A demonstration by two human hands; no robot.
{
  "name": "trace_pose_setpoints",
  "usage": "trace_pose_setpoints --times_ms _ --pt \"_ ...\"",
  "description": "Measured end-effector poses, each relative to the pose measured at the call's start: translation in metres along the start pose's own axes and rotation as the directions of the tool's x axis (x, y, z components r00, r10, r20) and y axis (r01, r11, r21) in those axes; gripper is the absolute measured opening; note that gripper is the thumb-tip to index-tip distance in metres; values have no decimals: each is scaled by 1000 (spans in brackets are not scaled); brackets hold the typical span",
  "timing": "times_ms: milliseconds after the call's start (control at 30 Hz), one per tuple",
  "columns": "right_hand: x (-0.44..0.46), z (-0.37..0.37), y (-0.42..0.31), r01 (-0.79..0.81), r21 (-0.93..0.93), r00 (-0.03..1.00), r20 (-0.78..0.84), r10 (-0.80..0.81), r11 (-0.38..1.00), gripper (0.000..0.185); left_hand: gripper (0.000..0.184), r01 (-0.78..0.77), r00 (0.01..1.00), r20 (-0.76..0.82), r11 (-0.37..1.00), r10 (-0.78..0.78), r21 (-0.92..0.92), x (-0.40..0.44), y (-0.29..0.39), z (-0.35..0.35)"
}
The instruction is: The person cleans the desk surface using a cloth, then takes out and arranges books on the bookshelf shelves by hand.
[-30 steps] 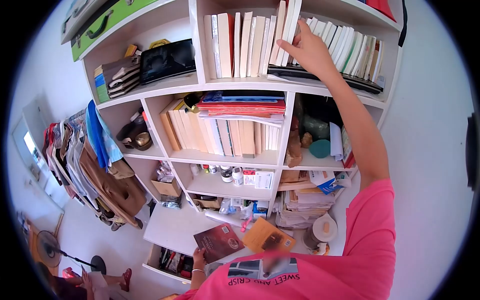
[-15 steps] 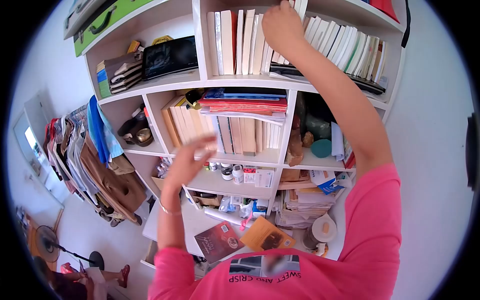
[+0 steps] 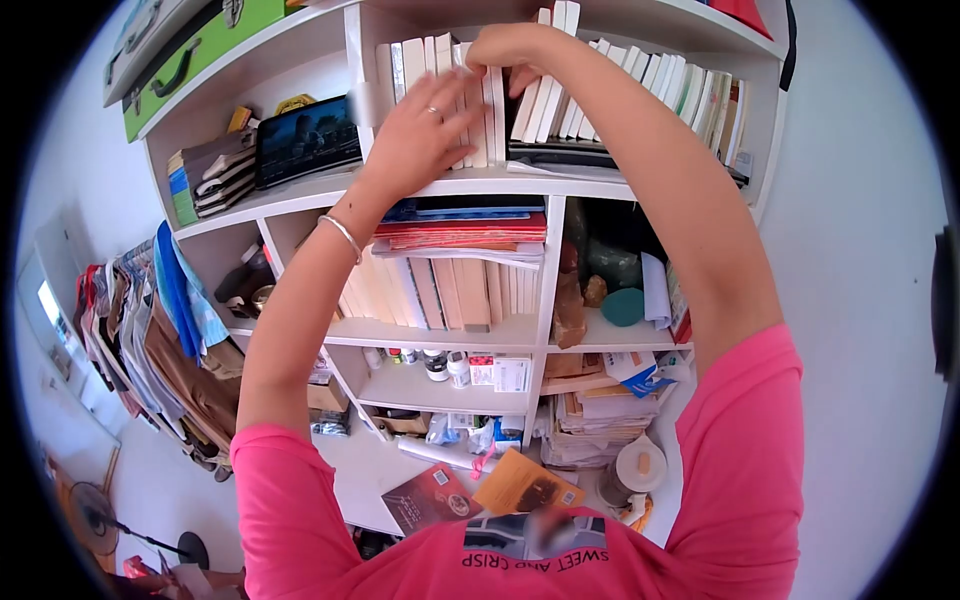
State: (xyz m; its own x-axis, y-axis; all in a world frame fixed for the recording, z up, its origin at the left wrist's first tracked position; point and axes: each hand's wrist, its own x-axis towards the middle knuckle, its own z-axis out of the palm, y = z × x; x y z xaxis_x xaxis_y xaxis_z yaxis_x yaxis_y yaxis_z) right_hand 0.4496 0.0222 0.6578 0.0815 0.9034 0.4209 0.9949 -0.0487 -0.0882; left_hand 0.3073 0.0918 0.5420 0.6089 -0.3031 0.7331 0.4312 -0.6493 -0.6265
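Partly hidden: right hand (image 3: 512, 48), grip unclear; left hand (image 3: 415, 138), fingers loosely spread, over upright books (image 3: 497, 115).

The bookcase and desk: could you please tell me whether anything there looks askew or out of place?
Several upper-shelf books slant beside more upright neighbours, above a flat black item. On the desk, the dark red book and orange book lie loose at different angles, unlike the shelved rows. Nothing looks spilled or damaged.

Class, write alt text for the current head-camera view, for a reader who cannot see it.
Two bare hands, the left and the right, reach up to a row of upright books on a white bookcase; two more books lie on the desk below.
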Motion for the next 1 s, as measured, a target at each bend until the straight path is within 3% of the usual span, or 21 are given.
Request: trace_pose_setpoints --times_ms 33,67,100,133,200,267,333,367,400,500,533,567,600,667,700,767,800,867,900,933,1000 --pt "22 11 14 -100 344 993 94 71 934 30 41 -140 987 79 990 141 -18 1 -2 0" --pt "35 16 22 -212 631 973 204 103 746 35 41 -137 988 77 991 137 -15 3 -3 1" --pt "31 15 24 -244 722 953 303 20 648 34 39 -212 970 119 977 214 -33 6 -3 4" --pt "28 20 22 -242 718 952 305 17 653 34 36 -284 944 160 957 289 -56 8 -3 5" --pt "18 33 19 -195 827 981 176 87 528 23 33 -282 943 161 956 292 -80 10 -4 9" --pt "7 46 13 -42 837 998 10 61 545 15 32 -320 930 170 946 325 -53 13 -6 14" --pt "-9 46 12 -19 834 998 -16 59 551 12 31 -353 914 217 935 344 4 16 -6 10" --pt "-11 52 16 92 812 993 -117 6 576 12 31 -321 917 238 946 320 -37 17 -2 8" --pt "-18 52 14 151 657 975 -222 -3 739 17 30 -301 931 193 951 309 -68 17 -3 9" --pt "-22 52 19 141 651 982 -189 -21 746 23 28 -273 946 146 955 288 -114 15 -5 10" --pt "-33 48 15 239 285 915 -386 -116 928 24 26 -268 945 167 958 281 -100 16 -5 9" --pt "-38 47 14 243 -135 815 -509 -278 961 24 24 -258 944 188 962 270 -85 16 -4 10" --pt "-38 46 21 242 -134 818 -504 -276 961 24 24 -256 945 188 963 269 -90 17 -4 11" --pt "-34 41 39 121 -397 423 -809 -409 910 23 19 -294 949 99 954 299 -59 20 -5 14" --pt "-34 40 37 124 -395 425 -808 -409 910 23 19 -282 954 84 957 287 -70 20 -5 15" --pt "-35 36 33 -94 -489 467 -791 -395 867 22 19 -278 953 103 958 284 -65 20 -6 15" --pt "-29 36 31 -96 -491 473 -788 -394 866 22 18 -276 952 118 959 282 -61 21 -5 15" --pt "-13 40 23 -359 -476 340 -868 -363 803 26 18 -264 958 95 962 270 -69 18 -4 16" --pt "-18 31 16 -299 -448 520 -817 -250 843 29 18 -254 963 71 965 259 -67 17 -4 17" --pt "-22 22 8 -300 -446 523 -816 -246 843 29 18 -255 963 74 964 260 -71 17 -4 17" --pt "-25 13 -6 -242 -139 696 -715 72 960 26 17 -243 967 55 968 247 -69 17 -3 17"
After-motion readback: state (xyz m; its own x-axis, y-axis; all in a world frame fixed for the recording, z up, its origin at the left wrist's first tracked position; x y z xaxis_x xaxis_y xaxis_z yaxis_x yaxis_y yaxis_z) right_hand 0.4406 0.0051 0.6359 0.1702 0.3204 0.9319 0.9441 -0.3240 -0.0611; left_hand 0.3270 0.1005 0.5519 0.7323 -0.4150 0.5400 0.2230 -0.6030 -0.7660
